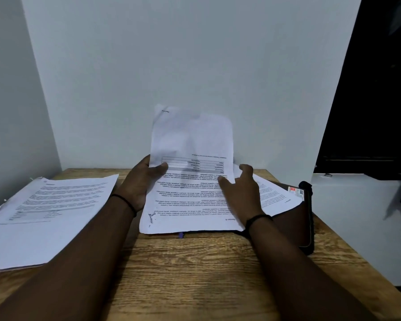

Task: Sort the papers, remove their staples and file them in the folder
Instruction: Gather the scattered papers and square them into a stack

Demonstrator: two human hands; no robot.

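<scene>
A printed sheet (190,144) stands tilted up from the table's middle, its text upside down to me and its lower left corner torn and marked. My left hand (140,181) grips its left edge, thumb on the front. My right hand (239,193) rests on the sheet's right side with loosely spread fingers. Under the sheet lies a dark brown folder (303,223), open, with more papers (276,195) on it. A purple tab (181,235) pokes out below the sheet. A separate stack of printed papers (44,212) lies at the left.
The wooden table (195,269) stands against a pale wall (195,54). A white surface (361,216) adjoins the table on the right, with a dark opening (375,89) above it. The left stack hangs over the table's left edge.
</scene>
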